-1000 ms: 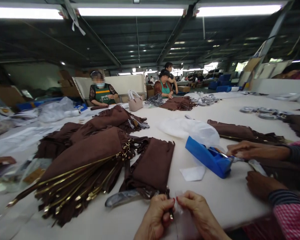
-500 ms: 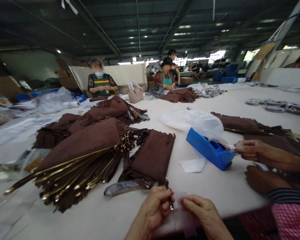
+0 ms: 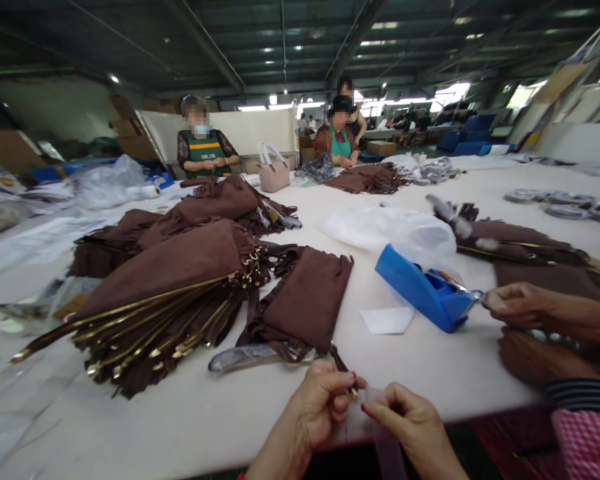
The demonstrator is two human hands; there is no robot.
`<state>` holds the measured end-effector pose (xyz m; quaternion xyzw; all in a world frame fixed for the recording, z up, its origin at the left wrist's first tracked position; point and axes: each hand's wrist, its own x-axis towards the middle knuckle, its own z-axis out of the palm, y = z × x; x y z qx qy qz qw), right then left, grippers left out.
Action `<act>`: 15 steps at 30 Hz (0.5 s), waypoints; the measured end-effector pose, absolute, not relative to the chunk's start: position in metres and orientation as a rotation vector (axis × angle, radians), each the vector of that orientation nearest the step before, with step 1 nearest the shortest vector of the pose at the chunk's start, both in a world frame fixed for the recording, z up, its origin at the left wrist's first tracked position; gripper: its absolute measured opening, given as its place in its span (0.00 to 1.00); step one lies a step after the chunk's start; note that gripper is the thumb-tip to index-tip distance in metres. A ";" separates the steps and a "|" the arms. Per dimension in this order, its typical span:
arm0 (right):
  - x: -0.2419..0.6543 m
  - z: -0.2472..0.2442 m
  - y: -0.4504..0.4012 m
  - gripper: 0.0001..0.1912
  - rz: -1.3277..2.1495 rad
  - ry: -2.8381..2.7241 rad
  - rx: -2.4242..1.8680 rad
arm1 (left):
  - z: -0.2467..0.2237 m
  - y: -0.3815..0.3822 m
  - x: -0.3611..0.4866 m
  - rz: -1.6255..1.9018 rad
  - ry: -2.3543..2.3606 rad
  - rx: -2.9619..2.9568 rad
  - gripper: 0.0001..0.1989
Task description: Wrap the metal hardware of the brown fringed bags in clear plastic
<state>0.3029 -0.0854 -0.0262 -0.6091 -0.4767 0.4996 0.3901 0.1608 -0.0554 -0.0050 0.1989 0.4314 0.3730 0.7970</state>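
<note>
My left hand (image 3: 325,393) is closed on a dark zipper pull (image 3: 344,367) that hangs from the lower right corner of a brown fringed bag (image 3: 300,300). Just to its right, my right hand (image 3: 405,413) pinches a thin translucent strip (image 3: 386,443), which hangs down past the table edge. The fingertips of the two hands are close together. A plastic-wrapped strap (image 3: 243,359) lies at the lower side of the bag. Left of it is a large pile of brown bags (image 3: 165,267) with gold zippers.
A blue holder (image 3: 420,290) stands right of centre, with a white paper piece (image 3: 387,320) and white plastic (image 3: 395,233) beside it. Another person's hands (image 3: 535,307) are at the right. More brown bags (image 3: 525,240) lie behind them. People work across the table (image 3: 145,433).
My hands have come closer together, the strip now near the zipper pull. The other person's hand has shifted slightly right from the blue holder. The camera view has tilted a little.
</note>
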 end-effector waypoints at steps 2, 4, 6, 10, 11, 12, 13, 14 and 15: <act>0.303 -0.025 -0.082 0.17 1.290 -1.185 -1.542 | -0.006 -0.056 0.164 0.788 0.934 0.409 0.12; 0.304 -0.024 -0.079 0.15 1.324 -1.162 -1.515 | -0.009 -0.056 0.167 0.797 0.959 0.406 0.11; 0.305 -0.024 -0.076 0.14 1.332 -1.163 -1.492 | -0.012 -0.056 0.171 0.826 0.988 0.422 0.11; 0.302 -0.029 -0.075 0.13 1.257 -1.204 -1.498 | -0.018 -0.056 0.178 0.867 1.034 0.413 0.10; 0.299 -0.031 -0.077 0.14 1.256 -1.213 -1.503 | -0.018 -0.056 0.179 0.878 1.044 0.403 0.10; 0.297 -0.032 -0.079 0.14 1.249 -1.218 -1.516 | -0.018 -0.056 0.180 0.891 1.054 0.395 0.10; 0.296 -0.033 -0.083 0.14 1.227 -1.221 -1.531 | -0.018 -0.056 0.181 0.903 1.065 0.389 0.10; 0.297 -0.032 -0.086 0.15 1.186 -1.229 -1.544 | -0.018 -0.056 0.181 0.912 1.076 0.383 0.10; 0.302 -0.028 -0.087 0.16 1.136 -1.242 -1.551 | -0.018 -0.056 0.182 0.921 1.085 0.380 0.10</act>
